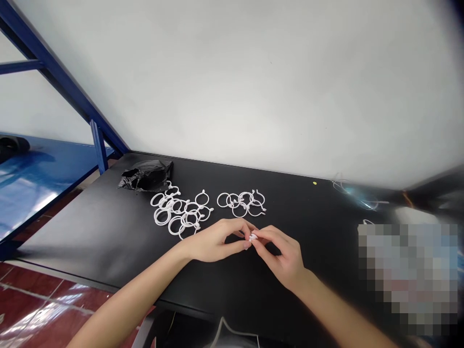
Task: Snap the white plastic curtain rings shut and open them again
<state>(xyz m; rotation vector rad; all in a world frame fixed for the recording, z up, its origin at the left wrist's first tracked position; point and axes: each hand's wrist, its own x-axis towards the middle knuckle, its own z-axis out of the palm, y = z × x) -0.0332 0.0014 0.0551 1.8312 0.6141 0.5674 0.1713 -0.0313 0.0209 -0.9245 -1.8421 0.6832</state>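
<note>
My left hand (226, 239) and my right hand (284, 253) meet above the front middle of the black table (105, 227). Both pinch a small white piece (253, 237) between thumb and fingertips; most of it is covered, so its exact kind cannot be made out. Beyond my left hand lies a heap of white curtain rings (177, 206), each thin and round with a small eyelet. A smaller group of white curtain rings (239, 199) lies just past my fingertips, some overlapping.
A crumpled black plastic bag (159, 169) sits at the back left. Clear plastic wrapping (353, 195) and a blurred-out package (409, 275) are on the right. A blue metal frame (72, 92) stands left, against a pale wall (232, 87).
</note>
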